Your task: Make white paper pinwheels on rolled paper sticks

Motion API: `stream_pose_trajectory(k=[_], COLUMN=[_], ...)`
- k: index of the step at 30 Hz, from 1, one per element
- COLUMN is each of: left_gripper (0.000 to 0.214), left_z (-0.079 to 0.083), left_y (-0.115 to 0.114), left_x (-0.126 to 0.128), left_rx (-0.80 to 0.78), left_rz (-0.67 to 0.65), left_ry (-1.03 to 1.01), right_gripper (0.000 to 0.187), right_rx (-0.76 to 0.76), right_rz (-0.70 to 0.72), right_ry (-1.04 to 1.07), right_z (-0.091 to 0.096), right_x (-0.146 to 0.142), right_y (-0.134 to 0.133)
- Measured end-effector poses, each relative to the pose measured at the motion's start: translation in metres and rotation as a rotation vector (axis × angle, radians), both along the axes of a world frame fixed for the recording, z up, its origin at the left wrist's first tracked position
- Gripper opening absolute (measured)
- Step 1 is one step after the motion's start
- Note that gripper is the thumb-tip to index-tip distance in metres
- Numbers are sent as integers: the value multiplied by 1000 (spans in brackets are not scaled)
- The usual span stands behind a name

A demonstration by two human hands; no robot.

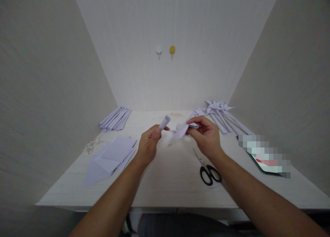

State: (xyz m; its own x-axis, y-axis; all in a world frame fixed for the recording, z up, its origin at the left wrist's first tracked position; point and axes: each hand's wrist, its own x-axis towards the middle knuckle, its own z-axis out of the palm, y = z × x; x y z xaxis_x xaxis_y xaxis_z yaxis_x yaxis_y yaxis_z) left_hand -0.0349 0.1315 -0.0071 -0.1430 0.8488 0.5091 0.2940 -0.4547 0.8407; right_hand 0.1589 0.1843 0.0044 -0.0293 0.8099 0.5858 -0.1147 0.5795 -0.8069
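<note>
over the table point(177, 182), the left hand point(149, 144) grips a right-leaning paper tube point(164, 122), left of folded paper point(180, 131) the right hand point(206, 135) pinches

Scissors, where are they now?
In the head view, the scissors lie on the table right of centre, just below the right hand in the picture.

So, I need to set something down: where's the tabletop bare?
Widest is the front middle of the table, between left forearm and scissors. A smaller patch lies at the back, between paper tubes and scattered bits. Crowded: left, around paper sheets; back right, around pinwheels. Left hand and right hand block the centre.
</note>
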Motion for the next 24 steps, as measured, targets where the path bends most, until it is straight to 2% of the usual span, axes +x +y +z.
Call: stream_pose_trajectory(k=[3,6,10,19,24], left_gripper=[73,75,74,72,72], left_z=[0,2,2,-9,-11], left_y=[-1,-1,0,10,11], left_x=[2,4,4,-2,-3], left_rx=[-91,-160,-250,-384,-371], left_rz=[-30,-56,-79,-203,-268], left_ry=[-39,-78,-86,-126,-113], right_gripper=[18,22,24,20,21], right_rx=[80,155,221,209,215], right_rz=[43,108,122,223,249], right_ry=[-30,-58,-99,-111,-98], right_z=[4,11,18,17,18], right_x=[2,5,7,5,5], right_y=[-10,-22,-34,-38,-38])
